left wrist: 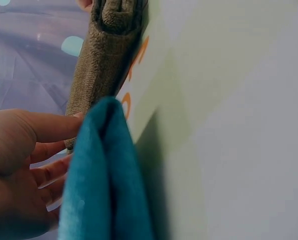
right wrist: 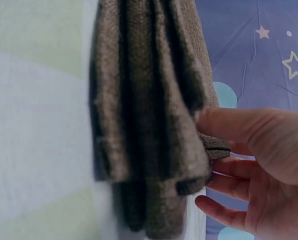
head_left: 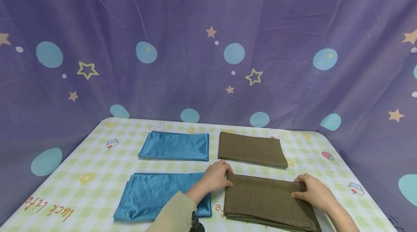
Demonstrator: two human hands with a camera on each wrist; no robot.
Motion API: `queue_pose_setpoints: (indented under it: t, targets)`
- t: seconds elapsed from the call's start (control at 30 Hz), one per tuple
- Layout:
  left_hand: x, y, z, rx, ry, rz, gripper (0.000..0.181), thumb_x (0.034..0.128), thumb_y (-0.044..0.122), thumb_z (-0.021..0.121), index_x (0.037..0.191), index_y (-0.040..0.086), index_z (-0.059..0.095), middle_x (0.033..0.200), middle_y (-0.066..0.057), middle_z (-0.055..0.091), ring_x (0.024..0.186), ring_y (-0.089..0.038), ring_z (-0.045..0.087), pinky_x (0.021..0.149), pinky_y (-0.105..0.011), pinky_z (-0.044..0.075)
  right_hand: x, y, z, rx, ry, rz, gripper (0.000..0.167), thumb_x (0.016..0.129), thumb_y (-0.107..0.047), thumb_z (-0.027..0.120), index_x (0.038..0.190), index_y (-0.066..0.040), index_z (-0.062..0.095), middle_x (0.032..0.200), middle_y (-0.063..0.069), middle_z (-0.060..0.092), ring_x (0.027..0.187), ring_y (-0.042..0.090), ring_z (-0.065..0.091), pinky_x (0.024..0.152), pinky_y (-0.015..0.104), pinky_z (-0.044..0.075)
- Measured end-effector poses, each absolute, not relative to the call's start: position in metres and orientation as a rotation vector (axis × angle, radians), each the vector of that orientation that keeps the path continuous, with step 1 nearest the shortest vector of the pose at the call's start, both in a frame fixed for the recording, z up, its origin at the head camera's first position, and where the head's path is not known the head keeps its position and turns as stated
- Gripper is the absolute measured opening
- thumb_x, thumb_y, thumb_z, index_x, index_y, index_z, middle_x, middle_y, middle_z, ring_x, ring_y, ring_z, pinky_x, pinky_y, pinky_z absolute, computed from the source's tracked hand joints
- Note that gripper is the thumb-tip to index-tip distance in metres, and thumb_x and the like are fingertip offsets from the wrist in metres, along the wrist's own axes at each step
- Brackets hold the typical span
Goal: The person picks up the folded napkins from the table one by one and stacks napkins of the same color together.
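Fingers (head_left: 224, 167) curved, left hand (head_left: 215, 177) and right hand (head_left: 314, 192) pinching nearer brown cloth (head_left: 264, 199), forearms (head_left: 340, 215) slanting inward

Left hand (head_left: 216, 176) and right hand (head_left: 314, 191) apart, fingers (right wrist: 234, 186) slightly bent, thumbs (head_left: 298, 195) inward.

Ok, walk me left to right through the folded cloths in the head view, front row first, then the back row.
Front row: near blue cloth → near brown cloth. Back row: far blue cloth → far brown cloth.
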State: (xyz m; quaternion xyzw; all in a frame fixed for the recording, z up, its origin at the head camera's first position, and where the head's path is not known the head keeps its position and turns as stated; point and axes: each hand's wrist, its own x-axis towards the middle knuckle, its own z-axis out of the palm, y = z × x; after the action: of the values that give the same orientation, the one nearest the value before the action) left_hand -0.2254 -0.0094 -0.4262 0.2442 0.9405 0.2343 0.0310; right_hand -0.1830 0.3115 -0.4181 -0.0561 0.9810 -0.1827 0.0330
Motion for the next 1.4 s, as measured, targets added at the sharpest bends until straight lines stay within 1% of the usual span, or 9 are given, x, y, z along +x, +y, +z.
queue_pose_setpoints:
  t: [0.23,0.5,0.7,0.8,0.93,1.0,1.17,1.23,1.4]
  targets:
    - [-0.227,-0.009,-0.425,0.755,2.889,0.732,0.024,0.0717,0.025,0.077,0.091,0.017,0.065,0.091,0.003,0.054,0.086,-0.016,0.053,0.072,-0.033,0.042,-0.182,0.312,-0.418,-0.192,3.012,-0.603,0.026,0.071,-0.031,0.074,0.088,-0.017,0.061,0.084,-0.003,0.059,0.075,0.012,0.053,0.06,0.032,0.041]
    - [-0.229,-0.008,-0.426,0.764,2.872,0.78,0.023,0.07,0.021,0.078,0.088,0.016,0.065,0.088,0.003,0.054,0.083,-0.014,0.054,0.071,-0.03,0.044,-0.18,0.314,-0.413,-0.245,2.965,-0.662,0.016,0.081,-0.02,0.066,0.095,-0.014,0.061,0.087,-0.001,0.064,0.069,0.012,0.054,0.06,0.033,0.043]
    - [-0.229,-0.01,-0.426,0.782,2.854,0.83,0.022,0.07,0.019,0.077,0.087,0.014,0.064,0.087,0.003,0.055,0.081,-0.012,0.055,0.072,-0.026,0.045,-0.178,0.315,-0.411,-0.293,3.009,-0.649,0.015,0.082,-0.016,0.065,0.097,-0.015,0.062,0.091,0.002,0.066,0.074,0.013,0.057,0.062,0.034,0.045]
    - [-0.23,-0.01,-0.425,0.796,2.847,0.84,0.021,0.0706,0.018,0.077,0.086,0.014,0.064,0.087,0.003,0.055,0.081,-0.012,0.055,0.072,-0.025,0.045,-0.177,0.313,-0.409,-0.264,2.987,-0.731,0.017,0.082,-0.013,0.064,0.098,-0.014,0.061,0.092,0.005,0.066,0.06,0.016,0.058,0.052,0.032,0.047]
    - [-0.23,-0.011,-0.425,0.81,2.853,0.828,0.02,0.0705,0.019,0.077,0.085,0.015,0.064,0.086,0.004,0.055,0.079,-0.011,0.053,0.07,-0.025,0.044,-0.173,0.312,-0.406,-0.247,2.948,-0.848,0.017,0.083,-0.011,0.063,0.1,-0.012,0.06,0.092,0.008,0.065,0.04,0.012,0.049,0.04,0.026,0.042]
    - [-0.231,-0.011,-0.423,0.814,2.859,0.819,0.019,0.0708,0.019,0.076,0.085,0.016,0.064,0.085,0.004,0.055,0.076,-0.009,0.051,0.069,-0.024,0.043,-0.173,0.313,-0.404,-0.279,2.961,-0.845,0.017,0.083,-0.012,0.064,0.099,-0.012,0.06,0.091,0.008,0.065,0.042,0.01,0.048,0.045,0.025,0.042]
    - [-0.233,-0.014,-0.42,0.831,2.846,0.841,0.017,0.0724,0.018,0.075,0.085,0.015,0.064,0.084,0.004,0.055,0.072,-0.007,0.048,0.065,-0.022,0.041,-0.176,0.314,-0.398,-0.365,2.991,-0.78,0.013,0.084,-0.014,0.063,0.097,-0.016,0.062,0.093,0.002,0.066,0.067,0.006,0.057,0.064,0.028,0.045]
    - [-0.234,-0.016,-0.419,0.842,2.84,0.856,0.016,0.0725,0.018,0.075,0.084,0.015,0.064,0.084,0.003,0.057,0.072,-0.007,0.05,0.066,-0.022,0.042,-0.178,0.314,-0.397,-0.403,3.0,-0.774,0.012,0.084,-0.014,0.062,0.096,-0.017,0.063,0.092,0.0,0.066,0.075,0.004,0.058,0.066,0.028,0.046]
    - [-0.237,-0.021,-0.417,0.847,2.786,0.905,0.014,0.0753,0.017,0.073,0.086,0.014,0.064,0.083,0.003,0.061,0.073,-0.007,0.054,0.065,-0.021,0.043,-0.182,0.314,-0.398,-0.478,3.013,-0.804,0.01,0.085,-0.014,0.06,0.094,-0.017,0.063,0.09,-0.002,0.066,0.074,0.002,0.058,0.064,0.025,0.045]
